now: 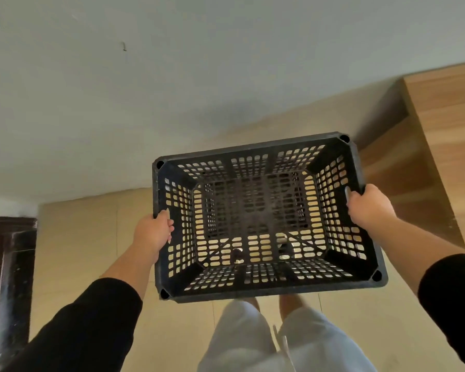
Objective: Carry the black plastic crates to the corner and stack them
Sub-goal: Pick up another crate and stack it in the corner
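An empty black plastic crate (255,291) with perforated walls and floor hangs in the air in front of me, its open top facing up. My left hand (152,232) is closed around its left rim. Gripping the right rim is my right hand (368,208). The crate is held above a tan tiled floor, close to a pale wall. Through the holes in its floor I see the tiles and my feet. No other crate is in view.
A pale wall (172,76) fills the upper part of the view. A wooden cabinet or panel (440,135) stands at the right against the wall. A dark door frame (11,264) is at the lower left. Tan floor tiles (78,237) lie between them.
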Tool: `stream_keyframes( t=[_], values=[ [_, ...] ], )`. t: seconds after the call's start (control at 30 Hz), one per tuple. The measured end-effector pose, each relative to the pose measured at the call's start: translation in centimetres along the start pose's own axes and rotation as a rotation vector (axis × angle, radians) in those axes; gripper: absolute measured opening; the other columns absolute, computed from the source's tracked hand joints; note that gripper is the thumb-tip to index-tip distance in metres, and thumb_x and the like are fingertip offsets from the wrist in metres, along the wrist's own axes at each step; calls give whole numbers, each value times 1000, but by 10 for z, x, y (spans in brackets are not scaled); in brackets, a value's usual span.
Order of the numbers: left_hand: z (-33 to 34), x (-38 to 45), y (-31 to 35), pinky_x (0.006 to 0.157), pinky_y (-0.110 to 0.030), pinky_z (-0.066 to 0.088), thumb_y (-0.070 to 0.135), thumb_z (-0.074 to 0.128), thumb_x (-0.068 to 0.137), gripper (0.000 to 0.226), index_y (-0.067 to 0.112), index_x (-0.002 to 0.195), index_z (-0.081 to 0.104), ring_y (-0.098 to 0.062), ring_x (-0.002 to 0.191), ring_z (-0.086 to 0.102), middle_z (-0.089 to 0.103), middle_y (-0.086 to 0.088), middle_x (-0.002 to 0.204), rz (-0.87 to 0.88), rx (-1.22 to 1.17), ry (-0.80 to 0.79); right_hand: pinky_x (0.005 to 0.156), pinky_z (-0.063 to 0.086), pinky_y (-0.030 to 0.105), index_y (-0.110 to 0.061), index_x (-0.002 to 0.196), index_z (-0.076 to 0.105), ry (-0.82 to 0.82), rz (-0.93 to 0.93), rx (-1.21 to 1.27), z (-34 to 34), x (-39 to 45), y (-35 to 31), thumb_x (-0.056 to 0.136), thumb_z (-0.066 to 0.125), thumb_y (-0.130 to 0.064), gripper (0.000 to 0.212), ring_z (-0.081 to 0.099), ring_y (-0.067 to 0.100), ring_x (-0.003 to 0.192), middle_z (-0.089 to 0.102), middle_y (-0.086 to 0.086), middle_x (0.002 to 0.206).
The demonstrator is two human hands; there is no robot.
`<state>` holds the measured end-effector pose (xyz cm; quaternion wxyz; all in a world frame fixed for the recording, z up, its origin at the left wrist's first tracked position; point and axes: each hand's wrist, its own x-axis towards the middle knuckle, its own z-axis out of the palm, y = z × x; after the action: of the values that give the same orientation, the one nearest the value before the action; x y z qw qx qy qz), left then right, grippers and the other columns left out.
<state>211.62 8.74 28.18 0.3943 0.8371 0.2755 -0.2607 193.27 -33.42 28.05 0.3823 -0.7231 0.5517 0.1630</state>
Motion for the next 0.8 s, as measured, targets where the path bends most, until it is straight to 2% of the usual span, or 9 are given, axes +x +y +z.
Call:
stream_keyframes(
  t=[0.2,0.3,0.37,0.43,0.5,0.6,0.73,0.8],
  values=[
    [42,79,2,83,-39,56,33,50,112,34,9,133,62,-17,92,65,70,-4,101,-10,9,-26,92,57,50,-10,136,53,18,53,-11,45,63,-14,110,47,-37,38,65,35,106,65,14,121],
    [61,116,-2,87,-43,57,35,50,111,37,9,132,64,-18,90,65,70,-4,100,11,33,-35,96,57,54,-12,136,53,28,78,-24,66,94,-12,110,48,-39,38,66,37,111,65,13,124],
    [74,135,-2,92,-44,58,36,50,111,36,9,131,65,-18,91,65,71,-4,101,20,45,-28,94,57,52,-12,137,53,27,88,-30,77,115,-10,110,49,-38,37,65,35,110,65,12,122],
    [87,149,-2,91,-42,57,36,50,111,36,11,132,64,-18,91,65,71,-4,103,24,44,-20,89,56,48,-11,137,53,33,82,-45,85,133,-11,110,49,-33,35,63,32,105,63,11,119],
    [96,159,-2,86,-39,56,36,49,111,37,10,135,63,-16,89,65,71,-4,103,29,51,-8,92,55,47,-10,139,53,34,70,-51,91,147,-10,111,50,-30,34,61,30,104,62,11,120],
    [107,172,-3,81,-35,55,36,48,111,39,9,136,63,-16,87,64,70,-4,103,46,65,-3,99,56,54,-12,138,53,35,75,-30,98,162,-13,110,50,-29,33,65,34,112,64,12,124],
    [115,187,-6,84,-37,56,38,48,112,38,11,134,64,-16,89,65,71,-4,102,54,76,14,95,57,60,-6,125,56,70,50,-47,108,181,-14,105,45,-27,31,69,42,106,68,21,117],
    [119,190,-7,85,-37,56,36,47,112,35,12,132,63,-15,86,64,70,-4,101,53,81,28,95,57,60,-7,124,56,66,45,-51,112,184,-17,105,45,-28,31,69,42,106,69,20,115]
  ],
)
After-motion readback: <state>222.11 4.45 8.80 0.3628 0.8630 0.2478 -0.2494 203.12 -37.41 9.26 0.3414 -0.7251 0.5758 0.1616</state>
